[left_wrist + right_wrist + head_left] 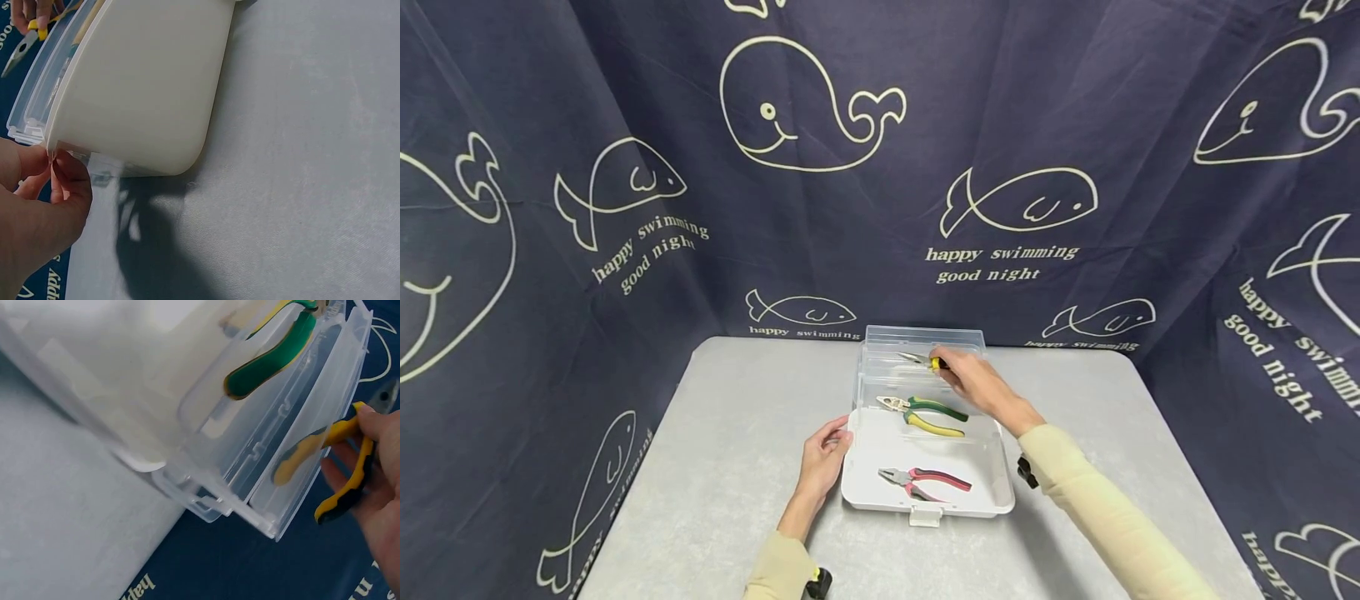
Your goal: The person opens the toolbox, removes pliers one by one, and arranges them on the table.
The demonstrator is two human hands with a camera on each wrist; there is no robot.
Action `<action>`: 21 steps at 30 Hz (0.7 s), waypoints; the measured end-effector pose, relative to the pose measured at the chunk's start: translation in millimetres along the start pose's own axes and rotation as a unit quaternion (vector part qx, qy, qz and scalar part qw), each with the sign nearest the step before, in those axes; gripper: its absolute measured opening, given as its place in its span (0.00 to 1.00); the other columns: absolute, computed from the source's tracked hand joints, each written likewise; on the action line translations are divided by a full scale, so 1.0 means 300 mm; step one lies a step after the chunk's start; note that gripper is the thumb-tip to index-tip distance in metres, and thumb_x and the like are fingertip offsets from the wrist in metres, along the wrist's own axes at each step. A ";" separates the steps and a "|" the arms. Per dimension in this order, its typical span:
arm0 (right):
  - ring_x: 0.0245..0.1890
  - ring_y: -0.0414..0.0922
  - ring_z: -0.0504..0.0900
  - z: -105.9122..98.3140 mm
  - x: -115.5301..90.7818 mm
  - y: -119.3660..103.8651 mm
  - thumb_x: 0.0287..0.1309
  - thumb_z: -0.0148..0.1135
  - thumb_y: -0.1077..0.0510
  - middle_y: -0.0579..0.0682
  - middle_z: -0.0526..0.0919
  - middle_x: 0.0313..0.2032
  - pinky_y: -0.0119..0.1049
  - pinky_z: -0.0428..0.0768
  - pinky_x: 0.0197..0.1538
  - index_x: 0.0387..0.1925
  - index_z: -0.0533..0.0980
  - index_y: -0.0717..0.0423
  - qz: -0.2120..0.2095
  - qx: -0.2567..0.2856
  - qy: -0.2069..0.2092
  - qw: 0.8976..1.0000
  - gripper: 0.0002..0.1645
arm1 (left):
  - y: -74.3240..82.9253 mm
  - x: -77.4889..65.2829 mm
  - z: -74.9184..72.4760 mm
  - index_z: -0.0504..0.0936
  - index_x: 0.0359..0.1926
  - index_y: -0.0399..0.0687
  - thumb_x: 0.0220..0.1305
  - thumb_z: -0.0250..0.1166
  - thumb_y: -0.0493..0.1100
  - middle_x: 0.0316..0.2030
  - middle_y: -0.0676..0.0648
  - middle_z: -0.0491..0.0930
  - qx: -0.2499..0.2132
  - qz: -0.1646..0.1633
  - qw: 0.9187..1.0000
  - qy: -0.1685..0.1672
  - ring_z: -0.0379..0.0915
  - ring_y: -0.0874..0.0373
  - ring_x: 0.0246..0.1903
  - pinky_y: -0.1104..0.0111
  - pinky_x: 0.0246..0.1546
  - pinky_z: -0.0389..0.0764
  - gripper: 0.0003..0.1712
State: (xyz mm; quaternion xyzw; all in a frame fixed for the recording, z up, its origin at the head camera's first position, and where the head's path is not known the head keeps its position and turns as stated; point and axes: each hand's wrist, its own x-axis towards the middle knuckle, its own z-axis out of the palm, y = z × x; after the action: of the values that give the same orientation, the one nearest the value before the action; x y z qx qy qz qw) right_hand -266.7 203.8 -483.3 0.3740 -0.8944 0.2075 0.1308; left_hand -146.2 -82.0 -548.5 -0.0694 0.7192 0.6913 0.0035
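A white toolbox [847,486] stands with its clear trays [871,371] raised at the back. My left hand [823,458] pinches its left rim between thumb and fingers. At the upper tray, my right hand [973,382] grips long-nose pliers [361,476] with yellow and black handles, their jaws pointing left. One handle shows through the tray's clear plastic in the right wrist view; the other is outside it. Green and yellow combination pliers [936,406] rest on the lower clear tray. In the box's bottom lie red and black combination pliers [942,477].
The toolbox sits on a grey table [737,483], with a white latch [925,517] at its front. Dark blue cloth [880,225] with whale and fish drawings hangs behind and on both sides. The raised trays stand close to the back cloth.
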 end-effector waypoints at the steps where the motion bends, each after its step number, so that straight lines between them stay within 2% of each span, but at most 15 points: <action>1: 0.27 0.43 0.77 -0.001 -0.004 0.004 0.67 0.65 0.66 0.46 0.80 0.30 0.44 0.80 0.32 0.48 0.78 0.60 -0.005 -0.004 0.010 1.000 0.10 | 0.002 -0.002 0.000 0.77 0.62 0.27 0.72 0.61 0.31 0.49 0.31 0.79 -0.001 -0.004 1.000 0.001 0.79 0.49 0.45 0.75 0.42 0.78 0.20; 6: 0.32 0.49 0.84 -0.010 -0.018 0.024 0.65 0.66 0.67 0.54 0.85 0.38 0.47 0.83 0.34 0.52 0.79 0.64 -0.019 -0.013 0.081 0.996 0.14 | -0.003 -0.003 0.002 0.77 0.62 0.27 0.72 0.61 0.31 0.49 0.31 0.80 0.000 -0.003 1.000 0.001 0.79 0.47 0.45 0.75 0.40 0.78 0.20; 9: 0.36 0.51 0.86 -0.021 -0.022 0.034 0.65 0.67 0.67 0.57 0.85 0.41 0.47 0.84 0.36 0.52 0.79 0.65 -0.008 0.001 0.112 0.994 0.15 | -0.007 -0.002 0.001 0.77 0.62 0.27 0.72 0.61 0.31 0.48 0.31 0.80 -0.001 -0.002 1.000 0.002 0.79 0.48 0.45 0.75 0.41 0.78 0.20; 14: 0.34 0.49 0.85 -0.052 -0.033 0.036 0.65 0.67 0.67 0.58 0.86 0.41 0.45 0.84 0.34 0.54 0.80 0.65 0.025 0.045 0.140 0.989 0.16 | -0.015 0.006 0.002 0.77 0.62 0.27 0.72 0.62 0.31 0.48 0.32 0.81 0.000 -0.004 1.000 0.005 0.79 0.49 0.44 0.75 0.41 0.78 0.20; 18: 0.30 0.48 0.81 -0.083 -0.044 0.036 0.63 0.69 0.68 0.58 0.86 0.40 0.44 0.79 0.33 0.54 0.80 0.65 0.066 0.084 0.168 0.980 0.18 | -0.083 0.040 0.004 0.78 0.62 0.29 0.72 0.63 0.33 0.47 0.35 0.81 -0.001 -0.006 1.000 0.012 0.79 0.53 0.43 0.76 0.40 0.77 0.21; 21: 0.30 0.48 0.81 -0.099 -0.052 0.043 0.63 0.69 0.67 0.58 0.87 0.39 0.35 0.77 0.34 0.54 0.82 0.64 0.108 0.116 0.183 0.970 0.17 | -0.130 0.060 0.004 0.79 0.63 0.32 0.72 0.64 0.34 0.47 0.38 0.82 0.000 -0.007 1.000 0.018 0.78 0.57 0.42 0.76 0.40 0.77 0.21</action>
State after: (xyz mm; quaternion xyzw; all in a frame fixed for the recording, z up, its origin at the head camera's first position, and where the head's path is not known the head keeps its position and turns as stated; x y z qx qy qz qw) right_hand -263.0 235.5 -466.7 0.2435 -0.8602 0.3876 0.2250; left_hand -160.0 -83.7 -589.3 -0.0873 0.7186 0.6899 -0.0044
